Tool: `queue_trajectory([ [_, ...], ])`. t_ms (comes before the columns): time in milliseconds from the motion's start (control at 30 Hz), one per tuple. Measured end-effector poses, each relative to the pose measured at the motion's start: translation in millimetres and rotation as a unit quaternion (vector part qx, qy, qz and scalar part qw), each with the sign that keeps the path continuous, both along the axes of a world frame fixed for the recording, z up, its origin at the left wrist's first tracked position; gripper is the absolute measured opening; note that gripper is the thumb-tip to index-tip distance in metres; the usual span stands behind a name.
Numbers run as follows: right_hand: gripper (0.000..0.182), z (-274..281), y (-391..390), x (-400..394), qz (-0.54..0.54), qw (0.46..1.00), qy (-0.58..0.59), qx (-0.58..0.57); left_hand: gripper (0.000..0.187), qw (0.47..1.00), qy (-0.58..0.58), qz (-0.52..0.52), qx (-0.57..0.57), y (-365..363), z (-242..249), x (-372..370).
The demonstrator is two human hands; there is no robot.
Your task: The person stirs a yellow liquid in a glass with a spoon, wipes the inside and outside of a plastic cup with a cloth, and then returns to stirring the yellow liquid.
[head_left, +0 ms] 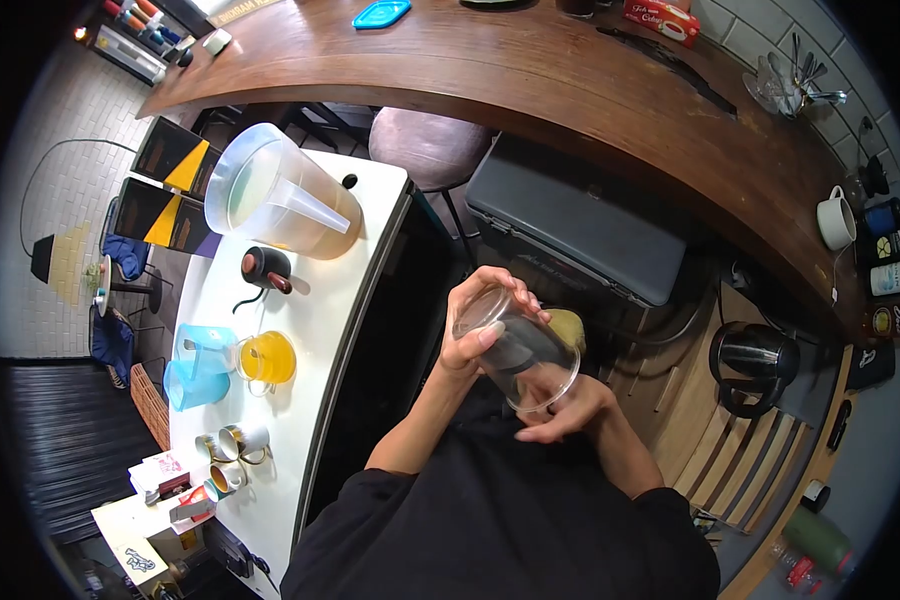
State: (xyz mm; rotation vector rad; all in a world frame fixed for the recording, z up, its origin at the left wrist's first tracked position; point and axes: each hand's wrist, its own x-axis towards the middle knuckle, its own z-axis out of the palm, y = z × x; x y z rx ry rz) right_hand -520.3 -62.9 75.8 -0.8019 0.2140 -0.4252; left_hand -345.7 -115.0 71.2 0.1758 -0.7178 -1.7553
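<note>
Room has a curved wooden tabletop [490, 70] ahead and a white tabletop [315, 295] on my left. On the white one I see a large translucent jug [305, 205], blue pitcher [200, 370], glass mug of yellow liquid [268, 358]. My left hand [478, 325] is wrapped round a clear cup [525, 360], tilted, in front of the black shirt [510, 510]. My right hand [575, 408] is at its rim; can't tell if those fingers grip. Black kettle [758, 355] off right.
</note>
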Motion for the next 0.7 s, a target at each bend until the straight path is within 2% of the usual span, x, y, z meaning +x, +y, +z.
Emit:
queue_trajectory([
  [67,0.083,-2,2,7,-0.02,0.978,0.127,-0.166,0.053,1.0,0.015,0.007,0.001,-1,3,-1],
  [100,0.077,-1,4,6,-0.062,0.941,0.191,-0.271,0.055,1.0,-0.012,0.018,0.007,-1,3,1],
  [133,0.077,0,4,9,-0.063,0.941,0.192,-0.271,0.058,0.999,-0.039,0.029,0.013,-1,3,1],
  [167,0.072,0,4,16,-0.192,0.847,0.23,-0.439,0.056,0.998,-0.027,0.031,0.039,0,2,0],
  [200,0.067,-1,5,21,-0.311,0.706,0.256,-0.582,0.056,0.998,-0.028,0.03,0.041,1,2,1],
  [233,0.06,-5,7,23,-0.289,0.728,0.3,-0.545,0.056,0.997,-0.051,0.038,0.053,-1,1,2],
  [267,0.06,-5,5,22,-0.291,0.726,0.301,-0.546,0.056,0.994,-0.074,0.046,0.064,-3,0,3],
  [333,0.063,-4,3,13,-0.165,0.828,0.296,-0.447,0.055,0.994,-0.068,0.041,0.071,-1,-5,3],
  [367,0.073,8,-7,6,-0.024,0.915,0.256,-0.309,0.052,0.998,-0.042,0.042,0.034,1,-7,2],
  [400,0.073,8,-12,4,-0.025,0.915,0.256,-0.31,0.049,0.999,-0.016,0.043,-0.005,1,-8,2],
  [433,0.077,8,-15,4,0.027,0.972,0.144,-0.182,0.054,0.999,-0.008,0.036,-0.001,1,-11,3],
  [467,0.083,8,-16,3,0.08,0.995,0.028,-0.047,0.054,0.999,-0.008,0.037,-0.001,0,-13,3],
  [500,0.088,-7,-10,8,0.055,0.987,-0.146,0.039,0.057,1.0,0.019,0.01,-0.007,-2,-13,3],
  [533,0.088,-11,-2,10,0.055,0.987,-0.147,0.037,0.06,0.999,0.045,-0.018,-0.013,-6,-14,3],
  [600,0.072,-8,6,15,-0.017,0.941,-0.259,0.218,0.062,0.998,0.061,-0.023,-0.023,-10,-26,4],
  [700,0.07,-6,9,11,-0.058,0.954,-0.184,0.231,0.064,0.995,0.084,-0.037,-0.028,-11,-37,4],
])
